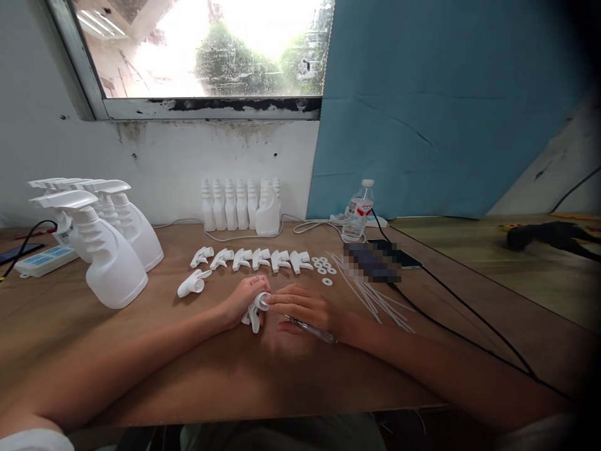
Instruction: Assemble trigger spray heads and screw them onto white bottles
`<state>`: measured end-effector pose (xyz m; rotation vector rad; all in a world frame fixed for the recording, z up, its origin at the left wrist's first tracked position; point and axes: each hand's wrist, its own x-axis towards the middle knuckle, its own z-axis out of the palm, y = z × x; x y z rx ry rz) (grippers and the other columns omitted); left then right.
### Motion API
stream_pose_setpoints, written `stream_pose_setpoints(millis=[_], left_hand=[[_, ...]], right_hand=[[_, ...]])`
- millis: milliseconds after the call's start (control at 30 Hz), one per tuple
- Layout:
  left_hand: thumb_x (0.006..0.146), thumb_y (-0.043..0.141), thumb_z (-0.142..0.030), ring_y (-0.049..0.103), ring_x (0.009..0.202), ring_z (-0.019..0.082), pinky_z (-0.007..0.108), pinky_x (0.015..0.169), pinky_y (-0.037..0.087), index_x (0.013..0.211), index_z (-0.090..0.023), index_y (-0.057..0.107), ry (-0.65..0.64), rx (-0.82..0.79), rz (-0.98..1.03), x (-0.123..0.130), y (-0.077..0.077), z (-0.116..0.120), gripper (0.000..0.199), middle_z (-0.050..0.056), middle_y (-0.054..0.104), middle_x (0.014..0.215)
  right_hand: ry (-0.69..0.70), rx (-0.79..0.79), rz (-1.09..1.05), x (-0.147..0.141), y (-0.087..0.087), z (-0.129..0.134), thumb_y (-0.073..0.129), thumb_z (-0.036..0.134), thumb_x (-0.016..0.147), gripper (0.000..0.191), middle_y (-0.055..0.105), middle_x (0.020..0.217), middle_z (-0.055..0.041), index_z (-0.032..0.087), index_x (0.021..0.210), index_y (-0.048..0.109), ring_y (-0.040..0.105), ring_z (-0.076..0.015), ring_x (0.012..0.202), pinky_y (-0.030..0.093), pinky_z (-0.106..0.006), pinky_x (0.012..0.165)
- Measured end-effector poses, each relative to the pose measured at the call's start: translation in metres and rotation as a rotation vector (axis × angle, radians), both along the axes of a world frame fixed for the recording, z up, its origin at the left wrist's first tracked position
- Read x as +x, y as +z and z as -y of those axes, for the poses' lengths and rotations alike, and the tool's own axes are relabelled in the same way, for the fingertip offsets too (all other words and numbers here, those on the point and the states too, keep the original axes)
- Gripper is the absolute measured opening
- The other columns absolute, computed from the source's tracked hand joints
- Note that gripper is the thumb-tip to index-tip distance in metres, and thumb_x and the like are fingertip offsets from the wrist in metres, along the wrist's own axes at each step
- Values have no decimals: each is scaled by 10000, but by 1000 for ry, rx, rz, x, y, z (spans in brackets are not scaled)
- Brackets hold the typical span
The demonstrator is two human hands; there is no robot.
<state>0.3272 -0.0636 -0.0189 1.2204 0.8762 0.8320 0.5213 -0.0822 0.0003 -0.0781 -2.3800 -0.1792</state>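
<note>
My left hand is closed round a white spray head near the table's front middle. My right hand has its fingertips at the open round end of that spray head, and a slim screwdriver-like tool with a clear handle lies in its grip, under the fingers. Behind my hands runs a row of several white spray heads. One more spray head lies apart, to the left of my left hand. Small white rings and thin white tubes are spread beyond my right hand.
Assembled spray bottles stand at the left beside a power strip. White bottles without heads line the wall. A water bottle, a phone and black cables are at the right.
</note>
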Motion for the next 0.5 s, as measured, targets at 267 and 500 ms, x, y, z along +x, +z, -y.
stream_pose_setpoints(millis=[267,500], left_hand=[[715,523,-305,494,293,151,189,267,316,737,-197,426,-5,9,2,0,0,0,147,-51,511,428],[711,543,-295,507,305,144,196,278,331,732,-193,438,32,9,34,0,-2,-1,148,-56,514,480]], right_hand=[[-111,-213,-163,19,10,-1,561,207,904,226,704,1018,-84,167,1122,606,653,-172,963,536,-304,849],[-467,-496,-190,46,21,-11,473,314,934,277,720,784,-30,188,831,696,663,-140,716,500,-247,680]])
